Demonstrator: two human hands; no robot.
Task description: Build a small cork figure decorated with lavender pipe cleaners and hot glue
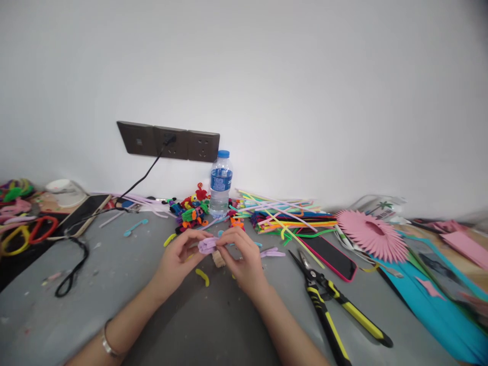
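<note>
Pinching the lilac bundle (207, 246) at frame centre, the left hand (173, 262) held its left side. The right hand (244, 262) met the right end, its fingers' grip unclear. The bundle's long axis ran roughly left-right. Farther back, the bottle (220, 195) stood upright.

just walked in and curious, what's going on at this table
A person is handling a small lilac fuzzy bundle above the grey table. The left hand holds it in a fingertip grip, and the right hand's fingertips are at its other end. A short yellow piece lies below. Behind the hands stand a water bottle and a pile of coloured fuzzy stems; the yellow-and-black cutters lie unheld to the right.
</note>
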